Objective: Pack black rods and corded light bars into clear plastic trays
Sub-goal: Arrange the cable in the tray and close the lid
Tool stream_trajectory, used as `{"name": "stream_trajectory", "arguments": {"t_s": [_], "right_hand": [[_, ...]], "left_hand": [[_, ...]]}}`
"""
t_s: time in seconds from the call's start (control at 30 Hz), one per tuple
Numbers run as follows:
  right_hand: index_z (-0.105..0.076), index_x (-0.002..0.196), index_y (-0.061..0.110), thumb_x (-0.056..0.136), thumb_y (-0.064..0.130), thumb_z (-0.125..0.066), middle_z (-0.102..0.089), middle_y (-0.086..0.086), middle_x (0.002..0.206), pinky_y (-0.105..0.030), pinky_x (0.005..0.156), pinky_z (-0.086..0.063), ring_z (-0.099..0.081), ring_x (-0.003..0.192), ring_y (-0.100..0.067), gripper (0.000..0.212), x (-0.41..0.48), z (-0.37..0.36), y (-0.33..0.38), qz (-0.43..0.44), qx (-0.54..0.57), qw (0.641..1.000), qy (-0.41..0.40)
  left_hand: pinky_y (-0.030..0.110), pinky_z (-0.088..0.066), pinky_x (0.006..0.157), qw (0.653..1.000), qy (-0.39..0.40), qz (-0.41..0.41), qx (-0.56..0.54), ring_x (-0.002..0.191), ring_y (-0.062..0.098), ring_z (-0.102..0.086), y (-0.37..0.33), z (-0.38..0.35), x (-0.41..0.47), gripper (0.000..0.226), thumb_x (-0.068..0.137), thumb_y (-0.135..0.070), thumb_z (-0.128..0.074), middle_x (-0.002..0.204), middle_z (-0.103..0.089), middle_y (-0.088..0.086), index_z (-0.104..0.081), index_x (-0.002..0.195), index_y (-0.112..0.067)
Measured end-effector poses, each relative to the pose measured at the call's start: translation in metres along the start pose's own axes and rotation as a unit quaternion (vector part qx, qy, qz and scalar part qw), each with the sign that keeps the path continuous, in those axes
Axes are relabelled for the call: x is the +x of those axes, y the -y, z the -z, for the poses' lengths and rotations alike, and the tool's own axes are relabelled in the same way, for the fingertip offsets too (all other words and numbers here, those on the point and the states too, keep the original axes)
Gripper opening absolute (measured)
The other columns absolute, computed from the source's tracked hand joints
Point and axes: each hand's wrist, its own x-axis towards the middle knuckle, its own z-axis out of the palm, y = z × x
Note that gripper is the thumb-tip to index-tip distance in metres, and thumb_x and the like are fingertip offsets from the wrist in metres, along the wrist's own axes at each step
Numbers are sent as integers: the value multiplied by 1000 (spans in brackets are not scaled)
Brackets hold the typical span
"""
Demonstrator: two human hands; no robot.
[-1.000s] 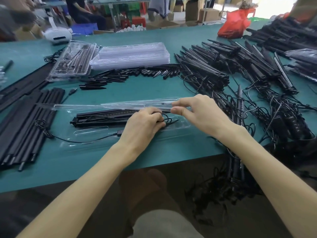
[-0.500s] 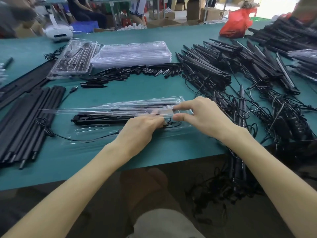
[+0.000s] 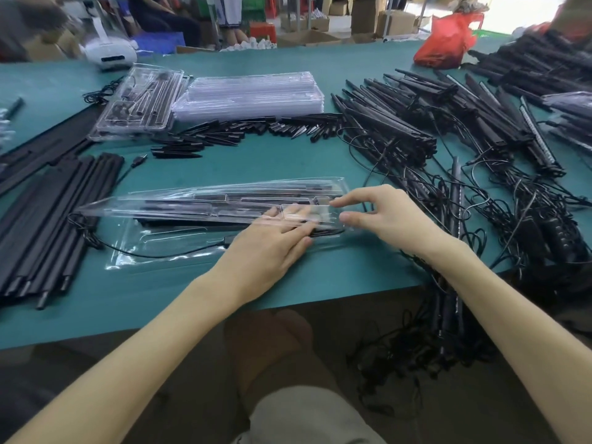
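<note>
The tray (image 3: 134, 251) is lying on the table (image 3: 288, 161) close to the near edge, its long side going 9 to 3. At 6 only a thin strip of bare table is showing btw tray and edge. At 12 a wider bare strip is running up to a row of spikes (image 3: 224, 136). At 9 the rods (image 3: 48, 219) are lying just beside the tray's left end, and the cord (image 3: 153, 254) is looping out toward them. At 3 a pile of light bars (image 3: 400, 129) w/ tangled cords is sitting near the tray's right end. Some of those cords are hanging over the table edge at 4. A stack of trays (image 3: 253, 94) is sitting far off at 12.

The lid (image 3: 192, 203) is tilting, its near edge lifted off the tray. One light bar (image 3: 179, 223) is lying under it.

The L hand (image 3: 272, 245) is lying flat, palm down, fingers straight and reaching under the lid's right end. It is holding nothing. The R hand (image 3: 381, 216) is reaching in from 4. Its thumb and pointer finger are close together, pinching the lid's right end.
</note>
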Motion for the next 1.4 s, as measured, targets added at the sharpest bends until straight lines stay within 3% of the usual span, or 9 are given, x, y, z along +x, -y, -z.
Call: {"name": "stream_trajectory", "arguments": {"t_s": [0.1,0.23,0.4,0.53,0.67,0.9,1.1,1.3,1.4], "right_hand": [[-75,110,37,90,31,-74,-70,15,120,-29,105,-40,-58,121,-3,22,0,-3,-3,-11,33,999,-14],[-76,108,36,88,31,-76,-71,15,118,-30,106,-39,-58,120,-2,21,1,-3,-5,-22,73,997,-20],[-77,105,38,86,33,-79,-71,19,115,-23,99,-34,-56,119,4,20,1,-4,-5,-51,135,989,-20],[-78,101,35,83,31,-81,-73,21,108,-17,95,-36,-58,112,10,19,0,-4,-5,-70,192,979,-28],[-79,101,26,84,27,-80,-74,14,110,-31,102,-47,-64,109,0,17,-2,-5,-2,-77,237,967,-57],[-69,116,23,86,31,-77,-63,-1,126,-37,88,-60,-66,107,-10,31,3,-10,2,-133,300,940,-99],[-61,123,23,92,38,-67,-62,-6,121,-37,91,-59,-65,104,-13,35,5,-10,3,-165,318,929,-89],[-61,122,21,93,34,-66,-62,-5,121,-33,85,-61,-63,108,-13,32,7,-8,5,-163,315,930,-94],[-60,122,21,94,34,-65,-62,-4,121,-31,84,-61,-63,108,-12,32,6,-9,4,-161,315,931,-95]], "left_hand": [[39,-24,123,991,-95,67,-69,132,19,-54,-14,-7,3,28,102,-28,-56,131,-67,1,-73,123,-18],[47,-39,113,969,-154,139,-135,111,16,-64,-24,-12,9,18,95,-32,-65,104,-77,-7,-81,98,-24],[17,-25,111,934,-164,220,-228,120,9,-57,-32,-17,14,15,91,-34,-69,112,-74,-10,-82,96,-28],[25,-31,110,927,-178,232,-237,117,12,-63,-35,-16,13,15,93,-33,-69,107,-76,-9,-82,93,-26],[33,-49,98,932,-190,237,-198,111,7,-66,-37,-11,16,17,92,-34,-69,110,-75,-14,-79,105,-29],[40,-46,103,952,-128,223,-167,116,17,-62,-24,-3,27,30,90,-34,-72,117,-73,-9,-74,120,-32],[42,-51,97,922,-93,207,-315,101,9,-68,-7,7,34,15,90,-33,-73,97,-77,-12,-81,101,-26],[25,-48,92,933,-49,187,-302,99,-1,-66,0,8,37,8,84,-30,-80,101,-75,-13,-82,87,-23],[30,-45,98,950,-28,160,-266,108,4,-61,2,11,36,6,83,-33,-81,105,-72,-15,-78,78,-34]]}}
